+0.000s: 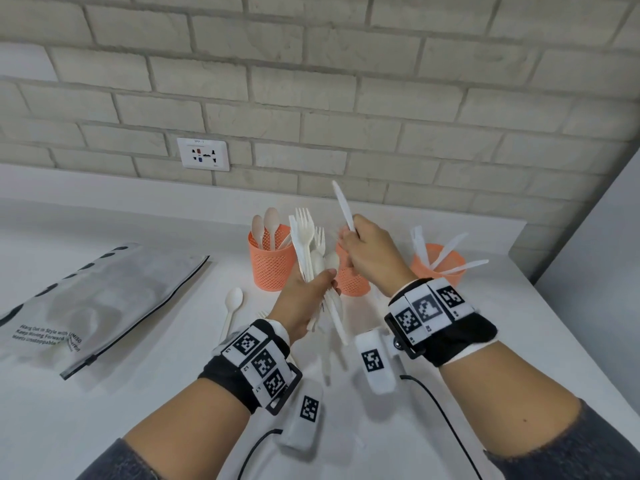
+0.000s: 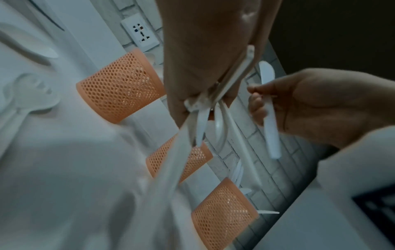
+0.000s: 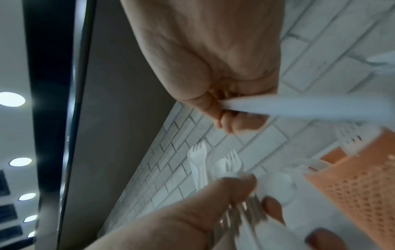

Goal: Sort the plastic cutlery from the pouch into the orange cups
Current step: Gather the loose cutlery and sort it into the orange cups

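My left hand (image 1: 311, 299) grips a bundle of white plastic cutlery (image 1: 308, 244), forks and spoons fanned upward, above the counter. My right hand (image 1: 363, 251) holds a single white knife (image 1: 343, 206), blade pointing up, just right of the bundle. Three orange mesh cups stand in a row behind: the left cup (image 1: 272, 259) has spoons, the middle cup (image 1: 351, 280) is mostly hidden by my hands, the right cup (image 1: 438, 263) has knives. The grey pouch (image 1: 93, 306) lies flat at the left. In the left wrist view the knife (image 2: 270, 121) sits in my right hand's fingers.
A loose white spoon (image 1: 232, 306) and part of a fork (image 1: 262, 314) lie on the white counter (image 1: 138, 393) in front of the left cup. A brick wall with a socket (image 1: 203, 154) runs behind. A grey panel (image 1: 595, 254) bounds the right side.
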Available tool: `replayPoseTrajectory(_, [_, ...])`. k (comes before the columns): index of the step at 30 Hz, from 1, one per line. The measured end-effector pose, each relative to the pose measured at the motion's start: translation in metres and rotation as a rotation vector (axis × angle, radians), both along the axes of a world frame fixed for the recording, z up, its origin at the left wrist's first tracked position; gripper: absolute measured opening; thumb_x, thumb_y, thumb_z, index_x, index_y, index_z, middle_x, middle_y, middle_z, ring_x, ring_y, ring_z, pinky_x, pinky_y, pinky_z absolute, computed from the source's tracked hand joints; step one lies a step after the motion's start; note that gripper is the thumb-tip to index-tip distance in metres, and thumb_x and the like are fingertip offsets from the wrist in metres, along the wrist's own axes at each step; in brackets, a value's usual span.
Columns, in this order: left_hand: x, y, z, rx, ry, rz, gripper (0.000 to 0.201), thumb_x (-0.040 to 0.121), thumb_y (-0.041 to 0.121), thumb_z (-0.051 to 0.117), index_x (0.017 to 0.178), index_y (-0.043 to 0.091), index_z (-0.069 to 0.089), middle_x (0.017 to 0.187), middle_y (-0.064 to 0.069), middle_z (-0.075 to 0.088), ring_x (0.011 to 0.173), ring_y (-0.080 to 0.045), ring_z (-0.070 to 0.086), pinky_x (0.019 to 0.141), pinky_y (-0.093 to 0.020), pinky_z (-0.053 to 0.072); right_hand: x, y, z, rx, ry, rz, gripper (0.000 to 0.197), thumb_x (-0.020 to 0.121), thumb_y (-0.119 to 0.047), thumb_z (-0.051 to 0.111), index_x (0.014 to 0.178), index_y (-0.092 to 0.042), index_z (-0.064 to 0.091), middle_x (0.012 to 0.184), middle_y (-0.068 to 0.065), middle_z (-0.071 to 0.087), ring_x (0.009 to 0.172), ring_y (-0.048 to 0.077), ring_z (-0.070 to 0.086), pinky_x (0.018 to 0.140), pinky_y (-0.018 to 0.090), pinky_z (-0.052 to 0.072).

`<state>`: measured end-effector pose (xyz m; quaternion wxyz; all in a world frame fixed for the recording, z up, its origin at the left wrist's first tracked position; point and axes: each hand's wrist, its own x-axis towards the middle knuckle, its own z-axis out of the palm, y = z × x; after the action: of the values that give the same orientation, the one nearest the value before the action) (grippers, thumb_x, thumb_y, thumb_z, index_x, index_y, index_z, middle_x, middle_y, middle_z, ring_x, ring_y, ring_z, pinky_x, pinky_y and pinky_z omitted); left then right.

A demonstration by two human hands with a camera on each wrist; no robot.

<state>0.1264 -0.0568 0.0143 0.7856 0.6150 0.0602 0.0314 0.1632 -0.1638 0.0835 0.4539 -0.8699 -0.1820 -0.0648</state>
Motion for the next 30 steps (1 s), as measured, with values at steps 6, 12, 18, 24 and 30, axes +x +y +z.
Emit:
replayPoseTrajectory(6, [-0.006, -0.006, 0.006, 0.158, 0.017, -0.090, 0.047, 0.085, -0.008, 0.056, 0.127, 0.008, 0.043, 0.107, -0.025, 0.061, 0.061, -0.022, 0.066, 0.057, -0.030, 0.058, -0.005, 0.016, 0.019, -0.425, -0.323, 0.184, 0.030, 0.091, -0.017, 0.053, 0.121, -0.012, 0.057, 0.102, 0.002, 0.043, 0.092, 0.021, 0.053, 0.076, 0.033, 0.045])
replayPoseTrajectory(12, [-0.009, 0.001, 0.001, 0.296, 0.025, -0.121, 0.048, 0.081, -0.008, 0.061, 0.125, 0.004, 0.046, 0.092, -0.022, 0.055, 0.053, -0.017, 0.063, 0.057, -0.029, 0.058, 0.017, 0.012, 0.024, -0.486, -0.094, 0.059, 0.028, 0.081, -0.023, 0.069, 0.096, -0.001, 0.064, 0.085, 0.001, 0.047, 0.080, 0.018, 0.051, 0.070, 0.029, 0.042])
replayPoseTrajectory(18, [-0.013, 0.004, 0.003, 0.343, 0.050, -0.185, 0.050, 0.081, -0.002, 0.065, 0.124, 0.013, 0.046, 0.101, -0.017, 0.060, 0.063, -0.026, 0.066, 0.057, -0.027, 0.056, 0.029, -0.005, 0.033, -0.123, 0.135, 0.043, 0.019, 0.085, -0.019, 0.066, 0.073, -0.014, 0.052, 0.067, -0.003, 0.049, 0.059, 0.010, 0.046, 0.053, 0.022, 0.037])
replayPoseTrajectory(24, [-0.016, 0.019, 0.006, 0.360, 0.062, -0.195, 0.051, 0.083, -0.001, 0.064, 0.127, 0.017, 0.045, 0.094, -0.010, 0.059, 0.059, -0.021, 0.067, 0.055, -0.025, 0.054, 0.044, -0.024, 0.032, 0.137, 0.083, -0.065, 0.015, 0.089, -0.014, 0.059, 0.102, -0.011, 0.051, 0.081, 0.001, 0.052, 0.064, 0.008, 0.051, 0.054, 0.017, 0.038])
replayPoseTrajectory(30, [-0.008, 0.036, 0.012, 0.475, 0.057, -0.178, 0.052, 0.081, 0.002, 0.067, 0.125, 0.022, 0.047, 0.094, -0.011, 0.061, 0.067, -0.027, 0.067, 0.066, -0.034, 0.059, 0.038, -0.060, 0.035, -0.094, 0.172, 0.199, 0.012, 0.084, -0.011, 0.066, 0.093, -0.016, 0.070, 0.065, -0.015, 0.064, 0.055, -0.010, 0.055, 0.058, 0.008, 0.037])
